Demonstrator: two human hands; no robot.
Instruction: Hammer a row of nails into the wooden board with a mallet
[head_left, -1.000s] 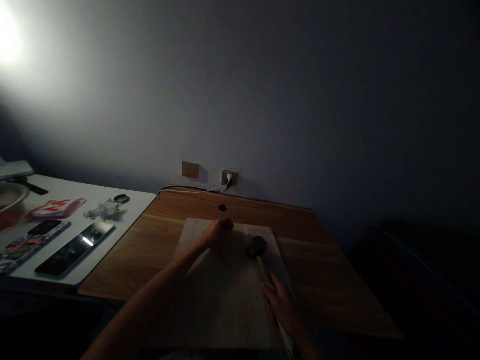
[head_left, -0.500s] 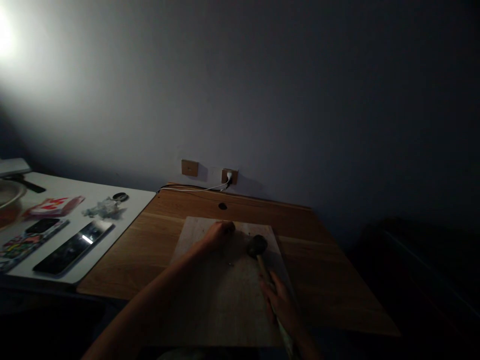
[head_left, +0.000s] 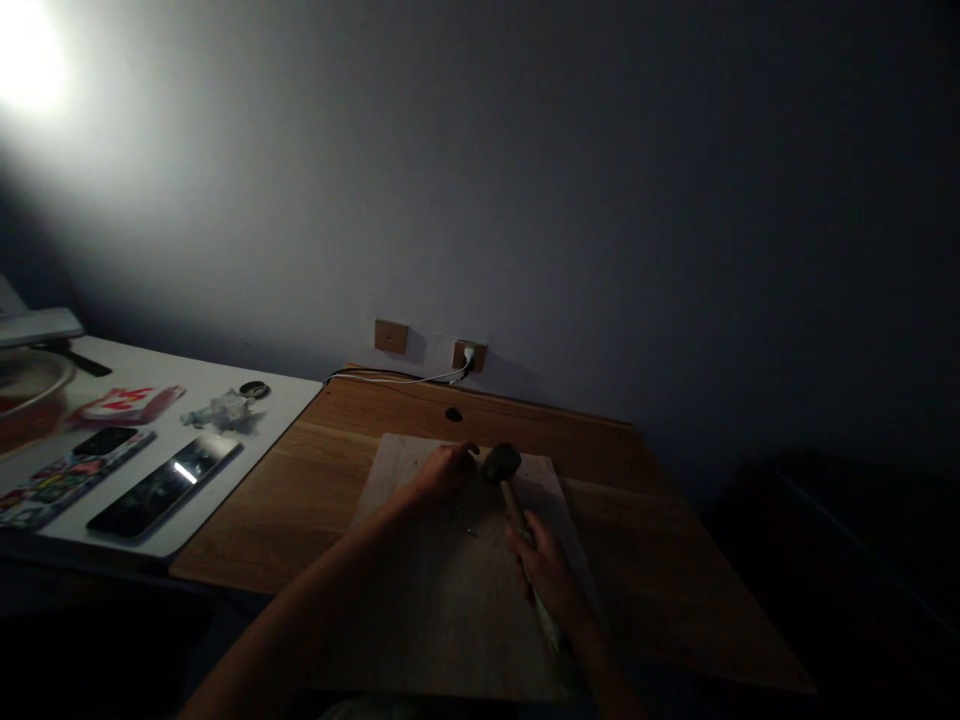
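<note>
My right hand (head_left: pixel 547 568) is wrapped round the light handle of a mallet (head_left: pixel 501 463) with a dark, bulky head. The head is raised over the far part of a pale wooden board (head_left: pixel 442 625), just right of my left hand. My left hand (head_left: pixel 442 472) rests at the board's far side with its fingers curled and pinched together. Whatever its fingertips hold is too dark and small to name. A small shiny metal piece (head_left: pixel 470 532), perhaps a nail, lies on the board between my hands.
The board lies on a brown wooden table (head_left: pixel 285 500). On the white table (head_left: pixel 289 395) at left are a phone (head_left: pixel 165 485), a red-and-white packet (head_left: pixel 131 402), crumpled plastic (head_left: pixel 225 410) and a bowl (head_left: pixel 45 385). A plugged-in cable (head_left: pixel 397 379) runs along the wall.
The mallet head has risen and moved left, closer to my left hand. My left hand stays at the same place on the board. The whole view has shifted slightly.
</note>
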